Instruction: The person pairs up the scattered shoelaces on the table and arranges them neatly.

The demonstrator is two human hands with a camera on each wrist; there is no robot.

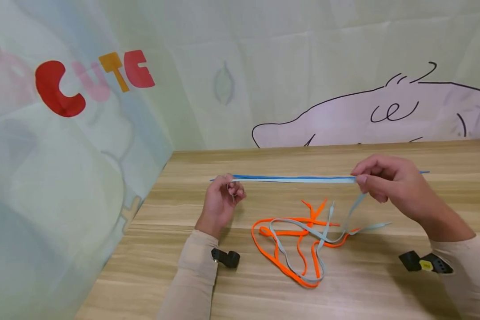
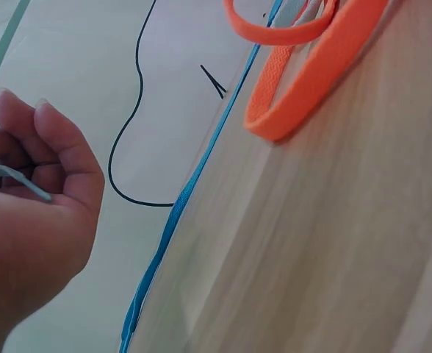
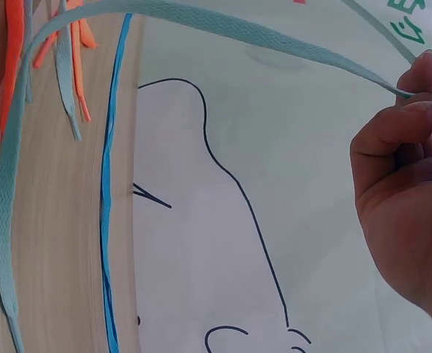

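A light blue shoelace [image 1: 296,180] is drawn out straight between the two hands above the table. At its left end the left hand [image 1: 220,202] pinches it between thumb and fingers; a short tip of lace crosses that palm in the left wrist view. The right hand [image 1: 394,184] pinches the lace further along, and a slack tail [image 3: 238,31] drops from it to the table. Behind the hands a darker blue shoelace [image 2: 175,209] lies stretched along the table. Orange shoelaces [image 1: 286,270] lie in a loose, looped pile between the forearms, tangled with a light blue-grey lace [image 1: 328,226].
The wood-grain table [image 1: 160,249] ends at a pale printed cloth [image 1: 208,66] hanging behind and on the left. Small black devices are strapped at the left cuff [image 1: 226,258] and the right cuff [image 1: 426,263].
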